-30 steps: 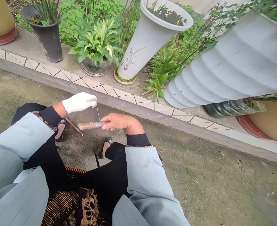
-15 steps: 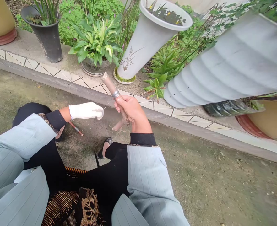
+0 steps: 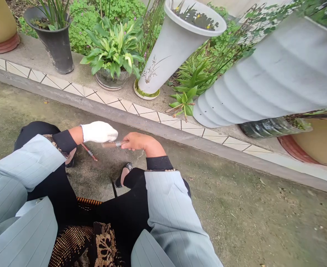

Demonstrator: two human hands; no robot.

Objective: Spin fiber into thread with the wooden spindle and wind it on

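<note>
My right hand (image 3: 138, 141) is closed round a brown wooden stick (image 3: 107, 145), which lies nearly level and points left. Silvery wire (image 3: 118, 144) is wound round the stick just in front of my right fingers. My left hand (image 3: 99, 132), in a white glove, is closed just above the stick's left end. A thin strand ran to its fingers a moment ago; now the strand itself is too fine to make out. The rest of the stick is hidden behind my right hand.
A thin reddish stick (image 3: 90, 152) with a pale band slants near my left foot. Ahead runs a tiled kerb (image 3: 141, 113) bearing a black pot (image 3: 55, 44), a leafy potted plant (image 3: 115, 48), a tall white planter (image 3: 169, 52) and a big ribbed grey planter (image 3: 260, 74).
My right hand has turned the stick from pointing up and away to nearly level, its end swinging left and down beneath my gloved left hand. The left hand has shifted slightly.
</note>
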